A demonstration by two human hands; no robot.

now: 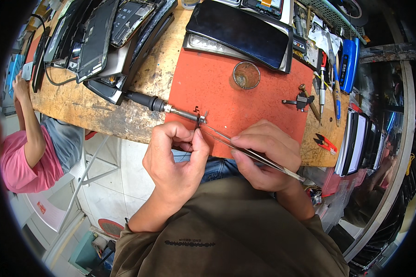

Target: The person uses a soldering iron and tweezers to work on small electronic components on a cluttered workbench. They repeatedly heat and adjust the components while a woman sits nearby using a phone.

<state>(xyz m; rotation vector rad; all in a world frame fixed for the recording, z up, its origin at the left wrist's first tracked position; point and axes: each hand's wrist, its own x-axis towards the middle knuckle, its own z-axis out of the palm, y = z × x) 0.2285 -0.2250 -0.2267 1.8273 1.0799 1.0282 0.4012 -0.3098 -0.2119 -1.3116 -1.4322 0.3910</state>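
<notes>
My left hand (175, 154) pinches a small dark part (199, 120) between thumb and forefinger, just above the front of the red mat (208, 83); its exact kind is too small to tell. My right hand (268, 152) grips slim metal tweezers (289, 173), their tips pointing left at that part. A soldering iron (145, 99) with a black handle lies from the left, its metal end reaching the small part. Whether the tweezer tips touch the part I cannot tell.
Opened phones and screens (97, 44) are piled at the far left. A glass cup (246, 75), a black case (238, 34) and a small black fixture (302, 101) rest on the mat. Red snips (326, 143) lie right. A person in pink (30, 157) sits left.
</notes>
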